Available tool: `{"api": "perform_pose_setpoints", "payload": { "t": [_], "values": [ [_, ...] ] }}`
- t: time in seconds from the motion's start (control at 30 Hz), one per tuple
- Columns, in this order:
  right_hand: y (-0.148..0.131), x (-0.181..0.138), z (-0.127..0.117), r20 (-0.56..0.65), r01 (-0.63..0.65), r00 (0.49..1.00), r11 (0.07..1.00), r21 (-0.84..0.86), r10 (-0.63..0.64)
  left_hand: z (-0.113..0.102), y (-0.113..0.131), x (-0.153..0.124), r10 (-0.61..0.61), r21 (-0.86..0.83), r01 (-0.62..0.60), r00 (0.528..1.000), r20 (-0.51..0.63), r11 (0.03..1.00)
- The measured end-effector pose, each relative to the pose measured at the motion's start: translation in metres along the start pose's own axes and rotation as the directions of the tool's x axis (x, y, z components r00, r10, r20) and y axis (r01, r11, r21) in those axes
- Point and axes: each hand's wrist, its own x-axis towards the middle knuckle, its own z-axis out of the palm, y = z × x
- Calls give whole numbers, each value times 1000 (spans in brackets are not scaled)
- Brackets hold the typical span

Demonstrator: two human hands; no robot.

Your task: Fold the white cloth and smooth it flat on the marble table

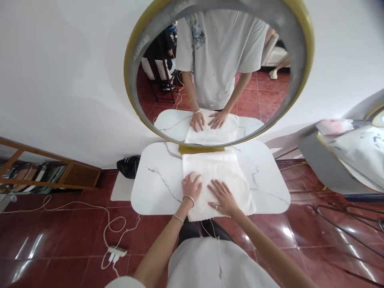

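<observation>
A white cloth (214, 164) with scalloped edges lies spread on a white marble-patterned tabletop (156, 184), its near edge hanging slightly past the table's front. My left hand (192, 187) rests on the cloth's left side, fingers apart and a little bent, with bracelets at the wrist. Flat on the middle of the cloth lies my right hand (223, 199), fingers spread, a ring on one finger. Neither hand grips anything. The cloth under both palms is hidden.
A round gold-rimmed mirror (216, 80) stands at the table's back, reflecting my hands and people behind. A black bag (129, 166) is at the left. A power strip (117, 251) with cables lies on the red tiled floor. A grey chair (327, 172) holding a pillow is at the right.
</observation>
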Motion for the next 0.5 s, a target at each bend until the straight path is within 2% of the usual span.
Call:
{"api": "perform_pose_setpoints", "payload": {
  "t": [0.1,0.2,0.33,0.43,0.5],
  "values": [
    [23,-3,-9,39,-48,998,997,59,46,-8,16,38,-206,-73,201,977,-63,977],
    [35,-2,-13,48,-93,995,990,105,89,-14,29,70,-241,-142,236,971,-13,961],
    [34,-2,-15,13,-128,992,985,116,127,-25,48,81,-120,-257,146,986,116,955],
    [24,-7,-12,-33,-146,988,983,109,150,-39,71,62,58,-325,-7,988,146,946],
    [14,-14,-6,-76,-148,985,982,121,158,-51,93,42,195,-360,-127,968,160,924]
  ]
}}
